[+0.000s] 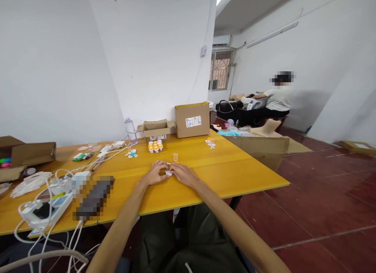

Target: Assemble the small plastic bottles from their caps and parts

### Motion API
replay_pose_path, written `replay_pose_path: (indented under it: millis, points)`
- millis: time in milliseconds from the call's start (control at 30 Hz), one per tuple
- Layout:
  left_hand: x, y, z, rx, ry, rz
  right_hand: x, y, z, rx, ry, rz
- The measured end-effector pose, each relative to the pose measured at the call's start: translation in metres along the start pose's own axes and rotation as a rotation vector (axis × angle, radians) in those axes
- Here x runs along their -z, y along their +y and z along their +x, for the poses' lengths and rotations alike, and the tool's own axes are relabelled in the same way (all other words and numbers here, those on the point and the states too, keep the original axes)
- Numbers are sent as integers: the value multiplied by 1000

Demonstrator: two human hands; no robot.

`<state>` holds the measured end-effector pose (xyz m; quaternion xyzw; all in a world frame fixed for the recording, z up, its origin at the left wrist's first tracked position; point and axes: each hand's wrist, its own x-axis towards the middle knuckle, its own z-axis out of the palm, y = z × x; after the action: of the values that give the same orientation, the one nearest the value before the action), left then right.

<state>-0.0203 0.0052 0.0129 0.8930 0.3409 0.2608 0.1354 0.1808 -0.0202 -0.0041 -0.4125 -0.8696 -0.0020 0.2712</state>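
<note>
Near the front of the yellow table [229, 167], my left hand [155, 173] curves its fingers and thumb around a small white piece [169, 173], whose exact kind is too small to tell. My right hand [182, 174] pinches at the same piece from the other side, its fingertips partly hiding it. Just beyond the hands stands a small see-through cup [175, 157]. Behind it is a cluster of small white containers with yellow bands [155, 147]. A bit of yellow shows behind my right fingers.
Small white pieces [210, 143] lie at the right, teal and white ones [132, 153] at the left. Cardboard boxes [192, 124] and a bottle [130, 130] line the back. A power strip [53, 206] with cables crowds the left. A person [277, 98] sits far right.
</note>
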Motion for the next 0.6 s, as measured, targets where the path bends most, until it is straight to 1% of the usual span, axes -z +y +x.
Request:
replay_pose_path:
  millis: [300,600]
  points:
    - [0,-2,0,-3,3,8,1,-2,0,-7,-9,-9]
    - [-2,-4,0,-18,19,12,4,-5,-2,-28,9,-5]
